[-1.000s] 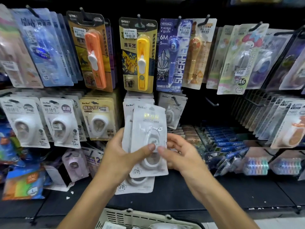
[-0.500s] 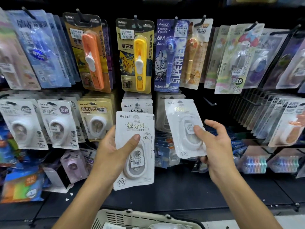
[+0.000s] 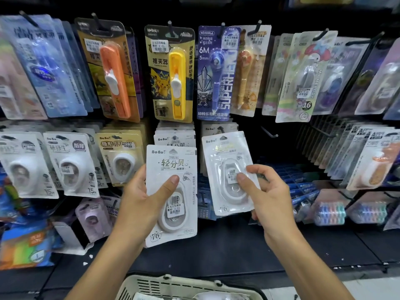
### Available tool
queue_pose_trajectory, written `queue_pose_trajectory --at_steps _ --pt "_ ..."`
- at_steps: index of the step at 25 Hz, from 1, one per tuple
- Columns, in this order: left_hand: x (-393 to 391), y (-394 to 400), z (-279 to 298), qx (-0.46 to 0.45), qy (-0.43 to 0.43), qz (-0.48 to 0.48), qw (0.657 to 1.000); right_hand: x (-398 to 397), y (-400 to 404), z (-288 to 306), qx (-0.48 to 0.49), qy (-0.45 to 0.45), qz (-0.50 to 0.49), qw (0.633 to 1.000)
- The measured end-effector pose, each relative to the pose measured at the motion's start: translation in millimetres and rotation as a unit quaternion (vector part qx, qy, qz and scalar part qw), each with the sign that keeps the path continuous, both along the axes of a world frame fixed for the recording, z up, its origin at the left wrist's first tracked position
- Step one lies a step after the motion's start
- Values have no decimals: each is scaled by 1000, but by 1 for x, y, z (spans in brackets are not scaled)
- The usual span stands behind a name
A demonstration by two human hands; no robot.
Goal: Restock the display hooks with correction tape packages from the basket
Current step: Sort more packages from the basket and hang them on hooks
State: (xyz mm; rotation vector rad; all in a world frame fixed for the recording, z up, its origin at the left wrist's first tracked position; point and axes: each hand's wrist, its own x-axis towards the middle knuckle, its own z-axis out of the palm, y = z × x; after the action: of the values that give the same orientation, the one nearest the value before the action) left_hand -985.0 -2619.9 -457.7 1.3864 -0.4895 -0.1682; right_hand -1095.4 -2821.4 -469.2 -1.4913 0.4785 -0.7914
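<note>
Hands (image 3: 138, 204) w/ tape packs (image 3: 171, 191)

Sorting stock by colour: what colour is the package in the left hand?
White package with grey lettering, held by the left hand; head view.

the bare display hook (image 3: 269, 132) juts from a dark open gap in the wall, the one free slot in view. just left of that hook, the bobo correction tape package (image 3: 229, 172) pinched in the right hand (image 3: 270, 199) hangs before the gap's edge, with a hung stack of bobo packages (image 3: 218, 129) behind it. right of the hook, a dense row of angled white packages (image 3: 346, 148) closes the gap. above the hook, the superhero pen card (image 3: 213, 72) and my melody card (image 3: 303, 76) hang low. below the hook lies open black shelf (image 3: 227, 252). far left of the hook, the left hand (image 3: 142, 204) and its package (image 3: 172, 195) block the next column.
</note>
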Motion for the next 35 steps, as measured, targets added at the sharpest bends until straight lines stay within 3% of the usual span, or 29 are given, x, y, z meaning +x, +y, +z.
queue_pose_trajectory --at_steps 4,12,16,19,21,23,25,27,30,35 --pt "0 0 0 4 -3 2 1000 0 -6 4 33 -33 -68 997" --pt "0 -1 4 19 12 18 1000 8 -4 8 35 2 -46 998" --pt "1 -2 5 3 22 37 999 9 0 1 41 36 48 997" --pt "-5 -17 9 -2 42 13 999 12 18 -6 20 70 214 974" --pt "-5 -29 14 36 -3 -24 999 19 29 -8 53 28 291 955" --pt "3 -34 17 95 -85 -43 991 22 29 -3 72 -17 253 965" --pt "20 -26 10 254 -225 -25 940 20 16 6 73 -23 161 984" --pt "36 -15 -4 427 -342 -7 837 15 -2 13 35 35 84 995" --pt "46 -9 -20 550 -385 -14 740 6 -13 13 -21 84 57 995" --pt "49 -11 -21 561 -411 3 719 -1 -15 2 1 81 37 996"
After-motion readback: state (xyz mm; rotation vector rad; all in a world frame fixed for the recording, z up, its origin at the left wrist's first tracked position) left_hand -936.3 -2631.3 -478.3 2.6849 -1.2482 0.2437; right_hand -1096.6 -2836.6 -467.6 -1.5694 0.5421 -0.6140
